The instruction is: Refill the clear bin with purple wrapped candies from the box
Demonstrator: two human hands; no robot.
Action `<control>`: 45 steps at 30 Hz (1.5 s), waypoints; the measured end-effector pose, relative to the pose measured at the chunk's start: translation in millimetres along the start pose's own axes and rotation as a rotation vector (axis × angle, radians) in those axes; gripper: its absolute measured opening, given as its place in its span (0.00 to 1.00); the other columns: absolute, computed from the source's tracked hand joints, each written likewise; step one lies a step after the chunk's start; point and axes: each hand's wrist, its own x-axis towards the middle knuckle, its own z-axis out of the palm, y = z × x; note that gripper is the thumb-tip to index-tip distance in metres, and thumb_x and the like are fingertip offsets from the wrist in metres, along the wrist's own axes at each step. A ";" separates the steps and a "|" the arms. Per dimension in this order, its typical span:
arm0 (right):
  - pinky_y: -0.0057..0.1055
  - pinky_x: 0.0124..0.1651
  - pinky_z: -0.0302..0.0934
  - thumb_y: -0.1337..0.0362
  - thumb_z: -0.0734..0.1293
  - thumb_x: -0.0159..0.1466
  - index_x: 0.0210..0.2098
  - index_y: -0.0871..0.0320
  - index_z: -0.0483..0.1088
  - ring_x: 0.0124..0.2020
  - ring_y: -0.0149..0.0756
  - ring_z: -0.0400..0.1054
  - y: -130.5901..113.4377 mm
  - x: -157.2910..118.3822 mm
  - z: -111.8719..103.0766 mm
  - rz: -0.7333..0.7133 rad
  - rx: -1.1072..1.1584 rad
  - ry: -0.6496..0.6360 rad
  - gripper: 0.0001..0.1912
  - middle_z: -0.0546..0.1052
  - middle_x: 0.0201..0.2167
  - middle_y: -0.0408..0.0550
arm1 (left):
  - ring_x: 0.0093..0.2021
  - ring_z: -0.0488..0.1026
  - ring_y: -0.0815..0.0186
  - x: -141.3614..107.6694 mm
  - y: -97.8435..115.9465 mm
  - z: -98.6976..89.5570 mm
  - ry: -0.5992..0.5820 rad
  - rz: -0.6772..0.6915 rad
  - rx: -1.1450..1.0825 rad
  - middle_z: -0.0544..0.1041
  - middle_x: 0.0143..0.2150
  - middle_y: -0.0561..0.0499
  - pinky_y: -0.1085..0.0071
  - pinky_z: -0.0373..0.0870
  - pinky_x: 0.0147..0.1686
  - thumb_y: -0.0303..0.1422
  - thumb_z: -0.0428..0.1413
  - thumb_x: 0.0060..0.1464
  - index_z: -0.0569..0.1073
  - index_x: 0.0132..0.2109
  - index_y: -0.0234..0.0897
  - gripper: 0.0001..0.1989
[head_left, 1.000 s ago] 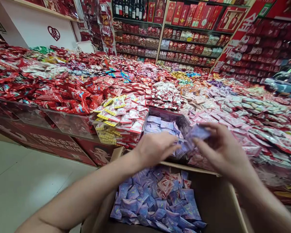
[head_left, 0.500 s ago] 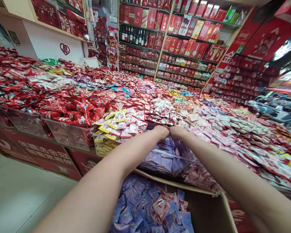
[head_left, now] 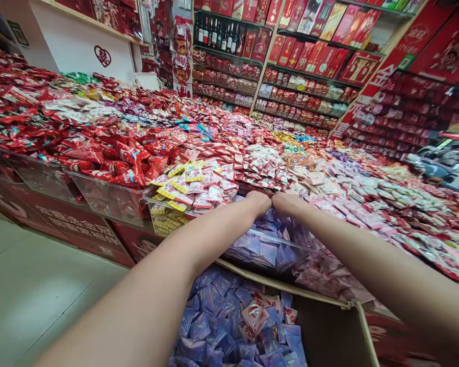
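My left hand (head_left: 260,203) and my right hand (head_left: 285,204) meet side by side at the far end of a clear plastic bin (head_left: 279,241). Both wrists bend over, and the fingers point down and away, hidden from me, so what they hold does not show. Small purple packets (head_left: 266,252) fill the front of this bin below my hands. Between my forearms stands an open cardboard carton (head_left: 331,300), partly filled with similar purple packets (head_left: 210,326). A few red-and-white packets (head_left: 254,314) lie on top of those.
Left of my hands is a bin of yellow-edged white packets (head_left: 199,186), then one of red packets (head_left: 126,158). White-and-red packets (head_left: 265,165) lie just beyond, pink ones (head_left: 348,211) to the right. Shelves (head_left: 265,66) with bottles and red boxes stand behind; tiled floor (head_left: 42,285) shows left.
The view has tilted down and shifted slightly left, so the scene sits a little higher and further right. My hands stay together at the bin's far end.
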 end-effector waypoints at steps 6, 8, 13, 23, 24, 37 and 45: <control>0.37 0.40 0.61 0.74 0.59 0.54 0.38 0.65 0.71 0.41 0.45 0.67 -6.7 -10.9 -0.7 -0.004 -0.064 -0.019 0.14 0.74 0.38 0.59 | 0.45 0.66 0.62 -2.5 0.9 0.3 -0.019 -0.016 -0.001 0.68 0.46 0.46 0.59 0.65 0.43 0.32 0.51 0.54 0.67 0.45 0.32 0.12; 0.39 0.40 0.61 0.75 0.58 0.56 0.39 0.65 0.71 0.42 0.46 0.67 -11.3 -13.8 -4.7 0.025 -0.057 -0.026 0.15 0.73 0.40 0.61 | 0.45 0.66 0.62 -3.7 1.2 -0.2 -0.018 -0.018 0.007 0.68 0.46 0.46 0.59 0.65 0.43 0.32 0.50 0.54 0.67 0.45 0.32 0.12; 0.38 0.41 0.61 0.74 0.59 0.56 0.40 0.66 0.71 0.43 0.45 0.67 -16.6 -11.0 -9.9 0.053 -0.014 -0.025 0.13 0.73 0.40 0.63 | 0.45 0.66 0.62 -6.7 1.8 -1.9 -0.014 -0.012 0.026 0.68 0.46 0.46 0.59 0.65 0.43 0.32 0.50 0.54 0.67 0.45 0.32 0.12; 0.35 0.38 0.63 0.71 0.70 0.42 0.38 0.65 0.72 0.39 0.46 0.68 -11.1 -5.4 -11.2 0.108 -0.040 -0.139 0.21 0.74 0.37 0.59 | 0.45 0.66 0.62 -4.2 -0.7 1.2 -0.018 0.003 0.020 0.68 0.46 0.46 0.59 0.65 0.43 0.32 0.50 0.54 0.67 0.45 0.32 0.12; 0.34 0.38 0.63 0.70 0.71 0.42 0.38 0.65 0.72 0.39 0.46 0.69 -9.7 -3.9 -11.3 0.091 -0.036 -0.144 0.21 0.74 0.37 0.59 | 0.45 0.66 0.62 -3.7 -1.1 1.5 -0.021 0.004 0.018 0.68 0.46 0.46 0.59 0.65 0.43 0.32 0.50 0.54 0.67 0.45 0.32 0.12; 0.32 0.39 0.61 0.72 0.60 0.55 0.41 0.68 0.71 0.40 0.47 0.68 3.3 -9.8 -10.5 0.178 0.109 0.076 0.16 0.74 0.36 0.64 | 0.46 0.66 0.61 -4.4 -0.3 2.2 -0.015 0.037 0.040 0.67 0.47 0.45 0.59 0.65 0.44 0.31 0.50 0.54 0.66 0.45 0.33 0.12; 0.36 0.41 0.61 0.72 0.59 0.55 0.42 0.66 0.70 0.45 0.47 0.65 -10.5 -17.1 -3.7 0.242 0.132 -0.009 0.16 0.72 0.41 0.62 | 0.44 0.67 0.62 -1.6 -2.2 3.6 -0.014 0.034 0.020 0.69 0.45 0.46 0.60 0.65 0.43 0.32 0.51 0.54 0.68 0.43 0.32 0.11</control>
